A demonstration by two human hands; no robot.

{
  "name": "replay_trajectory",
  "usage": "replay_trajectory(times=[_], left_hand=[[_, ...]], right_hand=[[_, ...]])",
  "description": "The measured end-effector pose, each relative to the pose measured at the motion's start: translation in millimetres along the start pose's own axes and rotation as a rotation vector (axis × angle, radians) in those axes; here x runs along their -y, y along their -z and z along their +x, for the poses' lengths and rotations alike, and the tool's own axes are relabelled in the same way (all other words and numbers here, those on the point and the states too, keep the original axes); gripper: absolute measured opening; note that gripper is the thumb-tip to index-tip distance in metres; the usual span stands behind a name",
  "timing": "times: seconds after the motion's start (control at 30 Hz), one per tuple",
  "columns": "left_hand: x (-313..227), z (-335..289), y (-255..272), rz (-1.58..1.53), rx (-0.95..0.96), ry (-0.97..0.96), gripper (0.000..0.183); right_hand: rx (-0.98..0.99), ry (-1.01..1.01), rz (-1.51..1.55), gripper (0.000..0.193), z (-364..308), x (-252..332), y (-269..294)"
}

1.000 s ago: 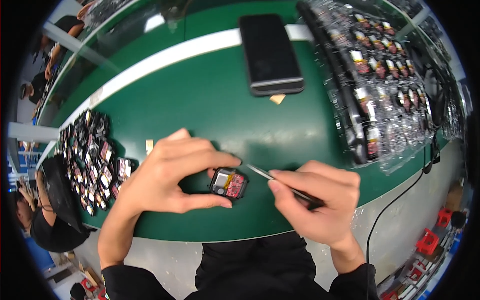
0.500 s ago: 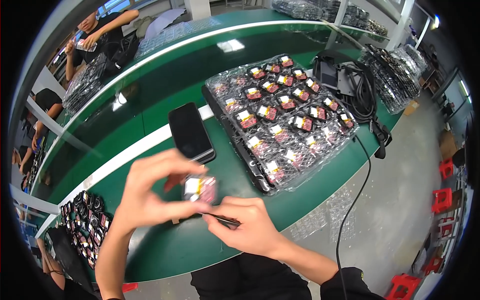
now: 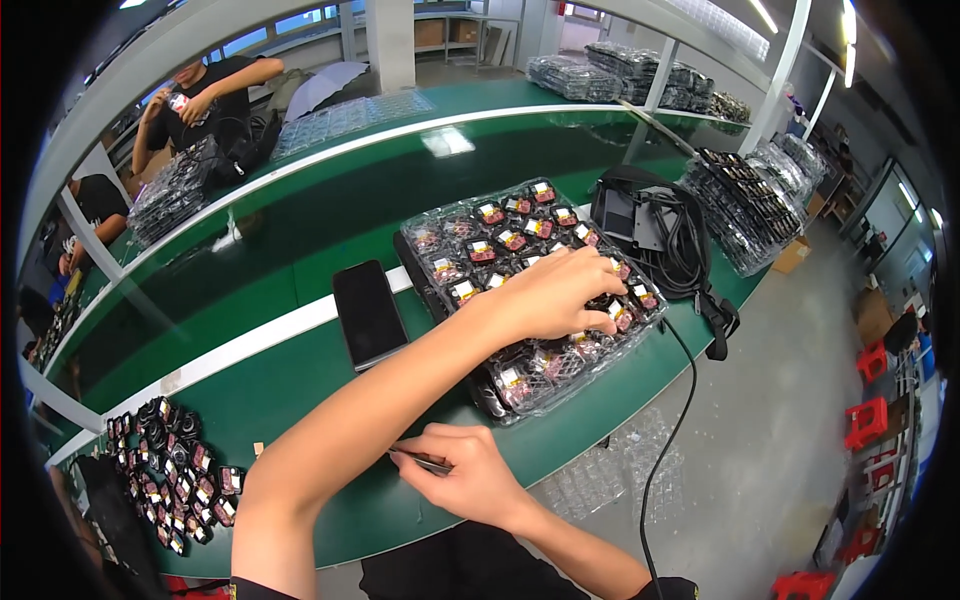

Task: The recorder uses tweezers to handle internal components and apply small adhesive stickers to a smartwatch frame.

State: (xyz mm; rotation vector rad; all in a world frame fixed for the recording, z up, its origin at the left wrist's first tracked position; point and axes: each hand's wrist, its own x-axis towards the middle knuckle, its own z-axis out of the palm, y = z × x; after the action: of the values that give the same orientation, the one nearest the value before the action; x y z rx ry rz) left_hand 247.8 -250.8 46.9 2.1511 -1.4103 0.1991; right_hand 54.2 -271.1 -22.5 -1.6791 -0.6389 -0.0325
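Note:
My left hand [image 3: 565, 295] reaches across to the clear plastic tray [image 3: 545, 412], its thumb and fingertips closed about a small black electronic module [image 3: 620, 317] at one of the pockets. Part of that grip is hidden by the fingers. Like its neighbours, the module shows white, yellow and pinkish-red parts. Several such modules [image 3: 482, 251] sit in the tray's pockets, some under my forearm. Low in the middle, my right hand [image 3: 465, 475] pinches a thin dark tool [image 3: 430, 463], perhaps tweezers, over the green table, apart from the tray.
A black phone-like device [image 3: 370, 315] lies left of the tray. Loose modules [image 3: 175, 480] are heaped at the table's left. Beyond the tray are a black bag with coiled cable [image 3: 670, 240] and stacked trays [image 3: 745, 210]. A black cable [image 3: 670, 445] hangs over the right edge.
My left hand has carried the module from beside my right hand to the tray at the upper right. My right hand still holds the thin tool. The view has tilted up somewhat.

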Motion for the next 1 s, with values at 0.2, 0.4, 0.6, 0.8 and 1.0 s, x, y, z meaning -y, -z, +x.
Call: replay_trajectory(times=[0.2,0.4,0.6,0.8,1.0], left_hand=[[-23,-125,74,0.131,-0.092,0.143,0.037],[-52,-304,160,0.358,-0.011,0.790,0.034],[-110,-439,211,0.542,0.083,1.308,0.043],[-129,-448,206,0.377,0.133,1.305,0.046],[-137,-450,205,0.417,0.183,1.202,0.052]], right_hand=[[0.025,0.021,0.033,0.013,5,7,2],[0.008,-0.025,-0.042,0.015,2,11,6],[0.071,-0.012,-0.040,0.016,1,13,2],[0.058,-0.028,-0.075,0.016,2,14,-3],[0.044,-0.048,-0.129,0.015,5,15,-5]])
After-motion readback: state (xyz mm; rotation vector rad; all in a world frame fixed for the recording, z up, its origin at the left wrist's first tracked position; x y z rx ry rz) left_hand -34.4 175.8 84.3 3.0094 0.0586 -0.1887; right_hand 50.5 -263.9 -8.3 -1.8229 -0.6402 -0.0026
